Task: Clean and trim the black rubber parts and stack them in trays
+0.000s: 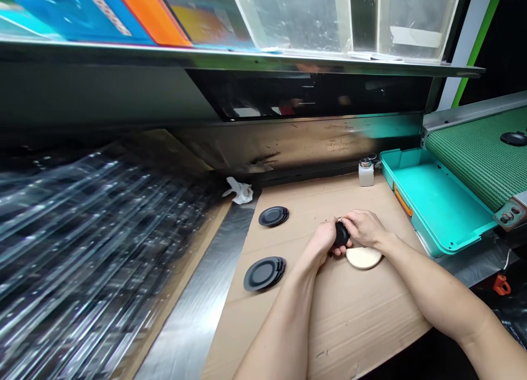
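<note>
Between my hands, above the cardboard sheet (321, 308), is a small black round part (341, 234). My left hand (328, 240) wraps round its left side, with fingertips curled beneath it. At its top edge, the fingers of my right hand (360, 226) pinch together; whether they grip a small light piece there is too small to tell. A cream round pad (364, 258) lies just below my right hand, partly under the wrist. To the left, two small stacks of black discs, a far one (273, 216) and a nearer one (263, 274), rest on the cardboard.
A teal tray (448, 204) stands at the right beside a green conveyor belt (486, 144) carrying a black disc (513, 138). A small bottle (366, 172) stands at the back. Clear plastic trays (82, 248) fill the left. White crumpled tissue (239, 191) lies near them. A metal shelf (255, 56) spans above.
</note>
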The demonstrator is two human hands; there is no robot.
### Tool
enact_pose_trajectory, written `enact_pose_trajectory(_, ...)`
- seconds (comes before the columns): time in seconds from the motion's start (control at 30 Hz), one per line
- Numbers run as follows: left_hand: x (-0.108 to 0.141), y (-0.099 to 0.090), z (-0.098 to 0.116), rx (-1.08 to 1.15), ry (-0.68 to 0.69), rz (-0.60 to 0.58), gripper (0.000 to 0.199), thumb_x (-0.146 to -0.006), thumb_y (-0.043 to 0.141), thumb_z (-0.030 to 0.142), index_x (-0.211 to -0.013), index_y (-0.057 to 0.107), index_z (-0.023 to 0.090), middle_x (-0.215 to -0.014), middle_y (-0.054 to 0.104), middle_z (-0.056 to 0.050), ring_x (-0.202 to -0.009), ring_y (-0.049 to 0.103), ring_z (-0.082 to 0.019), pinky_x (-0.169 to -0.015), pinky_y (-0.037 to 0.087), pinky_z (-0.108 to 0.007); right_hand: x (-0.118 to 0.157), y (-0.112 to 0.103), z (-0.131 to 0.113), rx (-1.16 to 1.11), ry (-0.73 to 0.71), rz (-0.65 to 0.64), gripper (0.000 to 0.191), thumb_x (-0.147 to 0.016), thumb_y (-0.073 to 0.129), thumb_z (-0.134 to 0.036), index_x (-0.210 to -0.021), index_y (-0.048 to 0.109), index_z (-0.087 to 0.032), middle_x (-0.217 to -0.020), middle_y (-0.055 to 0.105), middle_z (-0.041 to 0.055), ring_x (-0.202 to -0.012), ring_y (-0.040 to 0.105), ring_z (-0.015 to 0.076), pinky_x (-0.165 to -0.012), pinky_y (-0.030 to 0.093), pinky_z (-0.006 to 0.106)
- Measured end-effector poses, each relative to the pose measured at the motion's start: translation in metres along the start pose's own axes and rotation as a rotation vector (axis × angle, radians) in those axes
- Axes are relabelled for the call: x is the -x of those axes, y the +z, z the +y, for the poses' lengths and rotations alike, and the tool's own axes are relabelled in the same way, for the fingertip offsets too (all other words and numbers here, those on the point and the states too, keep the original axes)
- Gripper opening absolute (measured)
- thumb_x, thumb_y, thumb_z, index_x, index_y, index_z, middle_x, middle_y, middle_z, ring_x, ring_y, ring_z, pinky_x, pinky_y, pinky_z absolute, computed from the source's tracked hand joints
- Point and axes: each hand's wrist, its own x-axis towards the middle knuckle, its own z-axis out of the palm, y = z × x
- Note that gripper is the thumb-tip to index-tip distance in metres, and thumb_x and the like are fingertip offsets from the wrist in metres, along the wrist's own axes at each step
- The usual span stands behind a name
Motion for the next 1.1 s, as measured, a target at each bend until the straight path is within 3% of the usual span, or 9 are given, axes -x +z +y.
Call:
enact_pose_trajectory(0.23,-0.002,-0.001,-0.002,0.025,0.017,-0.008,0.048,-0.097,0.024,0.037,-0.086,0.062,0.010,-0.054,0.066,-0.010,-0.033,0.050,-0.013,-0.031,0.034,-0.022,0.000,-0.012,0.001,-0.114,0.022,-0.025,0.021,-0.096,0.055,-0.028,-0.095,0.075,-0.020,-0.089,0.076,0.0035,-0.075,0.063,0.0134,-0.068,0.038,0.023)
enact_pose_trajectory(0.5,-0.002,0.000,-0.002,-0.044,0.029,-0.014,0.053,-0.095,0.023,0.038,-0.075,0.064,0.010,-0.050,0.064,-0.010,-0.030,0.046,-0.012,-0.031,0.031,-0.022,0.001,-0.012,-0.007,0.000,-0.016,-0.038,0.027,-0.098,0.051,-0.028,-0.085,0.073,-0.021,-0.078,0.073,0.0029,-0.066,0.059,0.0125,-0.064,0.033,0.024)
enact_pose_trajectory(0.9,-0.007,-0.001,-0.012,-0.148,0.127,0.006,0.053,-0.092,0.030,0.045,-0.064,0.064,0.015,-0.049,0.063,-0.011,-0.031,0.047,-0.015,-0.031,0.032,-0.026,-0.004,-0.033,-0.025,0.291,0.058,-0.202,0.024,-0.094,0.053,-0.029,-0.092,0.076,-0.022,-0.091,0.077,0.0093,-0.082,0.069,0.0226,-0.070,0.039,0.029)
enact_pose_trajectory(1.1,-0.003,0.001,-0.009,-0.155,0.109,0.008,0.054,-0.092,0.028,0.045,-0.059,0.061,0.017,-0.046,0.060,-0.010,-0.031,0.046,-0.016,-0.031,0.031,-0.025,-0.003,-0.033,-0.024,0.283,0.002,-0.172,0.029,-0.097,0.048,-0.031,-0.094,0.075,-0.023,-0.094,0.078,0.0078,-0.085,0.070,0.0215,-0.070,0.041,0.029)
